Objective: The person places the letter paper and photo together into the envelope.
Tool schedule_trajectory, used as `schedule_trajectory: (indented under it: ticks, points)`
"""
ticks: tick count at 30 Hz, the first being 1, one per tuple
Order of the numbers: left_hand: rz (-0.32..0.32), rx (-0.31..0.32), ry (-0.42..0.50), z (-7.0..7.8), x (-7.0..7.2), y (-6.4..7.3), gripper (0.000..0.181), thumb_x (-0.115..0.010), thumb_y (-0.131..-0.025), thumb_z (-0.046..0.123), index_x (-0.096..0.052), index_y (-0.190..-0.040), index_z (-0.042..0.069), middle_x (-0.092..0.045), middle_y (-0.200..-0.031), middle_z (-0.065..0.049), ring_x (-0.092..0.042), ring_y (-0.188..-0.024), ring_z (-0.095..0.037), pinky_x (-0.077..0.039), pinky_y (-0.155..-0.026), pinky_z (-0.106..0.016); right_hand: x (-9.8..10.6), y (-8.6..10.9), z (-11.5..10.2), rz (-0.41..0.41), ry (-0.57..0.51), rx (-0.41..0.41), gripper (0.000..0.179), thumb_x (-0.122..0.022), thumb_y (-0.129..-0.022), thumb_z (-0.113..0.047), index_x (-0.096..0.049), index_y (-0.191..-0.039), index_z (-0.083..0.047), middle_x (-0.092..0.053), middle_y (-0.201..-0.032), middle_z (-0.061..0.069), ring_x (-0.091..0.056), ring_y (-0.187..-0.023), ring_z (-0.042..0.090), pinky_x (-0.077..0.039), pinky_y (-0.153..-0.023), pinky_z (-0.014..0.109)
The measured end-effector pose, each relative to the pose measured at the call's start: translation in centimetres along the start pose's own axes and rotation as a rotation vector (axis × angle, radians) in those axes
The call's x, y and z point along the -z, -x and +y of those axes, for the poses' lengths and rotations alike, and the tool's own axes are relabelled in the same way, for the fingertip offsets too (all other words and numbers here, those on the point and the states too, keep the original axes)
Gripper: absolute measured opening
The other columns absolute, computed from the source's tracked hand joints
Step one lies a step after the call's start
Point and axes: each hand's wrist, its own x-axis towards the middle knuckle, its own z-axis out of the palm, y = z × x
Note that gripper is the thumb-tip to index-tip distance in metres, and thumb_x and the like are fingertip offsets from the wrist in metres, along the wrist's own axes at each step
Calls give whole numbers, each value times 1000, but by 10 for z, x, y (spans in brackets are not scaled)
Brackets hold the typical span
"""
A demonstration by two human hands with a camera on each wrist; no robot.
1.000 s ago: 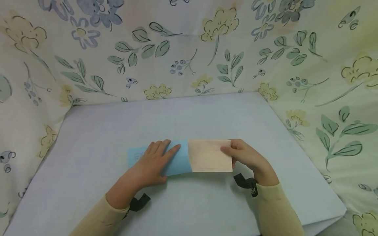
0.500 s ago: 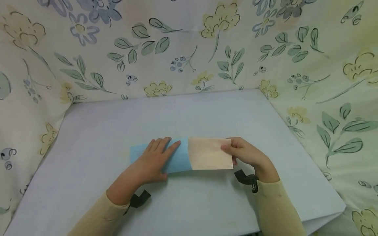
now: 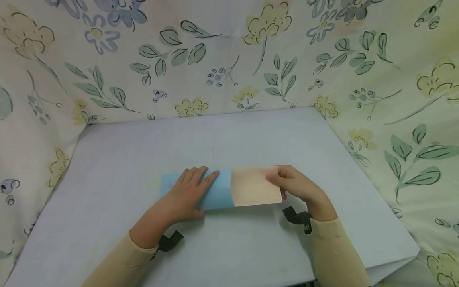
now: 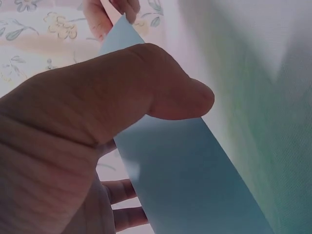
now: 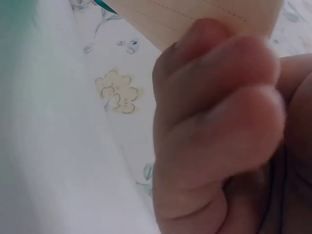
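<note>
A long flat paper piece lies crosswise between my hands in the head view. Its left part is blue (image 3: 222, 196) with small print near the left end, and its right part is a cream card (image 3: 251, 186). My left hand (image 3: 182, 200) holds the blue part, fingers spread over the top. The left wrist view has the thumb crossing the near face of the blue paper (image 4: 180, 161) and fingers behind it. My right hand (image 3: 299, 187) pinches the cream card's right end, thumb on top. Dashed lines mark the cream card (image 5: 170, 17) in the right wrist view.
The paper is above a white table (image 3: 229, 143), casting a shadow on it. A floral cloth (image 3: 229, 59) hangs behind and at both sides. Each wrist wears a black strap, such as the right strap (image 3: 297, 216).
The blue part has slid slightly right under my left hand, and the cream card's right end has tilted a little. Both hands keep their holds. The view has shifted slightly.
</note>
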Motion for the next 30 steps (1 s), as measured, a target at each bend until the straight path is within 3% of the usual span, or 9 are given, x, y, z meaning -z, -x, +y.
schedule_trajectory:
  ticks: [5, 12, 30]
  points:
    - [7, -2, 1, 0, 0, 0, 111, -93, -69, 32, -33, -159, 9, -36, -151, -20, -36, -137, -40, -29, -114, -64, 2, 0, 3, -52, -112, 21, 32, -50, -109, -15, -59, -122, 12, -67, -74, 12, -58, -52, 17, -48, -47, 33]
    - [-14, -2, -2, 2, 0, 1, 112, -91, -69, 32, -30, -160, 10, -34, -153, -20, -34, -138, -39, -28, -115, -62, 5, 1, 4, -143, -256, 53, 35, -47, -108, -10, -55, -127, 18, -72, -100, 16, -74, -83, 28, -60, -68, 46]
    - [-10, -19, -23, 6, -1, 1, 111, -91, -70, 33, -31, -160, 8, -33, -153, -20, -35, -137, -39, -28, -115, -61, -8, -1, -4, -159, -224, 1, 32, -50, -108, -9, -59, -124, 16, -74, -98, 19, -75, -80, 28, -61, -69, 43]
